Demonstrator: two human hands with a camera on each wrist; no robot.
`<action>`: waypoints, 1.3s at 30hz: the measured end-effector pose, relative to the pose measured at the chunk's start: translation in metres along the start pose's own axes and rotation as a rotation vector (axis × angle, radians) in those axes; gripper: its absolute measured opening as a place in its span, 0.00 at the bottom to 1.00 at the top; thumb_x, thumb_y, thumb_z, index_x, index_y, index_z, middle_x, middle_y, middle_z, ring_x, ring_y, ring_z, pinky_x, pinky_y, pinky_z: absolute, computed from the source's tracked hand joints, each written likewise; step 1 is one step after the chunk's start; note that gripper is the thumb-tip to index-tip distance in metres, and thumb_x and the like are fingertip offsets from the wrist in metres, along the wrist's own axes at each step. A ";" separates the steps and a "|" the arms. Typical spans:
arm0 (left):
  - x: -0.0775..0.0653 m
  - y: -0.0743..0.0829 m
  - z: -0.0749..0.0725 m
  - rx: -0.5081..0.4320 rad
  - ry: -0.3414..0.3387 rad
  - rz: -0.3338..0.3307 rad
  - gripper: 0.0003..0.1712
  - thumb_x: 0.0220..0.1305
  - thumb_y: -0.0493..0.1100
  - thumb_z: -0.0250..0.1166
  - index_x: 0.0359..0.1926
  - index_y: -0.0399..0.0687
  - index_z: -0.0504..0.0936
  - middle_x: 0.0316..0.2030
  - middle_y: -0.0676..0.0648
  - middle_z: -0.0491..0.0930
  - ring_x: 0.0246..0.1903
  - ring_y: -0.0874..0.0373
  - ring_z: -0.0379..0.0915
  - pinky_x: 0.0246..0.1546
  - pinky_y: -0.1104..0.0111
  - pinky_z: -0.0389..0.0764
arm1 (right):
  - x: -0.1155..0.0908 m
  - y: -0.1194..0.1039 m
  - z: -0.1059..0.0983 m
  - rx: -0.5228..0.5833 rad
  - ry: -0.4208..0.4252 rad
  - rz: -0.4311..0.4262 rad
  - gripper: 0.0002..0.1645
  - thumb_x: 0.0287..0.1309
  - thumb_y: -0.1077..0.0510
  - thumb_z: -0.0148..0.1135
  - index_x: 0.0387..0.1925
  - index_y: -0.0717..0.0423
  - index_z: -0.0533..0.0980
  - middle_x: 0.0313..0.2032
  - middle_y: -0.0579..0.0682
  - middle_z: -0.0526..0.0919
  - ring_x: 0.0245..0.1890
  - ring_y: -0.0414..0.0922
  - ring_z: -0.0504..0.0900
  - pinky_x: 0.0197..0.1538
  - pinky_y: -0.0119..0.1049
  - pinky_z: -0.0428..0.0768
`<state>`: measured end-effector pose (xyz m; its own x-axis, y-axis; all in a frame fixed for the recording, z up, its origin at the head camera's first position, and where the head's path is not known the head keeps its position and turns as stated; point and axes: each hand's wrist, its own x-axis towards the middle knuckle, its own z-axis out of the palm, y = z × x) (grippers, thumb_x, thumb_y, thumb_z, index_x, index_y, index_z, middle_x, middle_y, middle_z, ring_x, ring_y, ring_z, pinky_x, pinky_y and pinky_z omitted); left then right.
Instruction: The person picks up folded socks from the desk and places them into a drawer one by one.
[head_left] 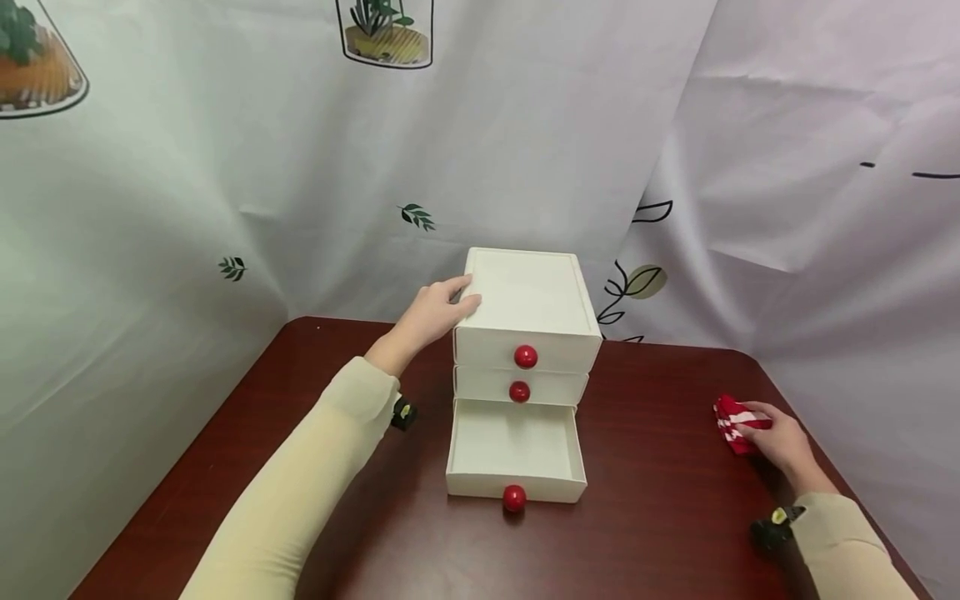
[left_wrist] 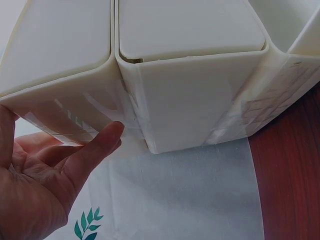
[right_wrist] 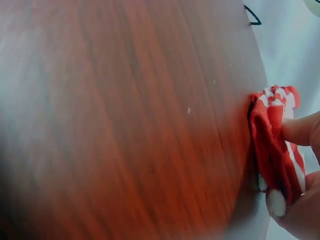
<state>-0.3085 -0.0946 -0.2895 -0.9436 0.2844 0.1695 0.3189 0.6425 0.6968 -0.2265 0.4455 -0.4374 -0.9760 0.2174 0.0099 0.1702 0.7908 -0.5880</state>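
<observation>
A white three-drawer cabinet [head_left: 532,292] with red round knobs stands at the middle of the table. Its bottom drawer [head_left: 517,442] is pulled out and has nothing in it; the upper two are closed. My left hand [head_left: 441,310] rests on the cabinet's top left edge. In the left wrist view, the left thumb [left_wrist: 97,152] lies along the cabinet's taped side. Over at the table's right side, my right hand [head_left: 783,442] pinches a folded red and white cloth [head_left: 731,423] between thumb and fingers. The right wrist view shows the cloth [right_wrist: 275,145] upright at the table's edge.
The dark reddish-brown table [head_left: 660,467] has rounded back corners. Behind and beside it hangs a white curtain [head_left: 337,167] printed with plants and jars. Both wrists carry small black cameras, the right one [head_left: 772,529] close over the table.
</observation>
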 end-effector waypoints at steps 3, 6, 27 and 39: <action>0.000 -0.001 0.001 -0.005 -0.002 -0.003 0.35 0.65 0.57 0.52 0.69 0.48 0.61 0.66 0.42 0.61 0.64 0.50 0.57 0.60 0.55 0.62 | -0.001 -0.003 0.002 0.054 0.014 0.041 0.35 0.55 0.54 0.63 0.58 0.70 0.63 0.51 0.79 0.62 0.44 0.67 0.65 0.38 0.50 0.74; 0.000 -0.002 0.001 -0.011 0.000 -0.007 0.35 0.65 0.57 0.52 0.69 0.48 0.61 0.65 0.42 0.61 0.64 0.50 0.57 0.60 0.55 0.62 | -0.003 -0.006 0.005 0.117 0.030 0.071 0.35 0.55 0.55 0.63 0.59 0.68 0.63 0.52 0.77 0.61 0.42 0.65 0.66 0.30 0.43 0.77; -0.002 -0.001 0.000 -0.014 -0.008 -0.015 0.35 0.66 0.57 0.52 0.70 0.49 0.60 0.66 0.41 0.61 0.64 0.49 0.58 0.59 0.54 0.63 | -0.037 -0.089 0.009 0.444 -0.060 0.004 0.39 0.56 0.46 0.63 0.65 0.57 0.63 0.59 0.69 0.60 0.44 0.55 0.70 0.34 0.35 0.80; 0.000 0.000 0.001 -0.003 -0.006 -0.013 0.35 0.66 0.57 0.51 0.69 0.48 0.60 0.65 0.41 0.61 0.64 0.48 0.58 0.59 0.54 0.63 | -0.082 -0.185 0.020 0.598 -0.196 -0.133 0.34 0.53 0.54 0.67 0.62 0.54 0.68 0.51 0.67 0.69 0.35 0.50 0.80 0.32 0.44 0.82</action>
<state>-0.3081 -0.0939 -0.2900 -0.9469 0.2810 0.1562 0.3067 0.6440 0.7009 -0.1802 0.2700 -0.3455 -0.9999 -0.0135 -0.0012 -0.0034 0.3360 -0.9419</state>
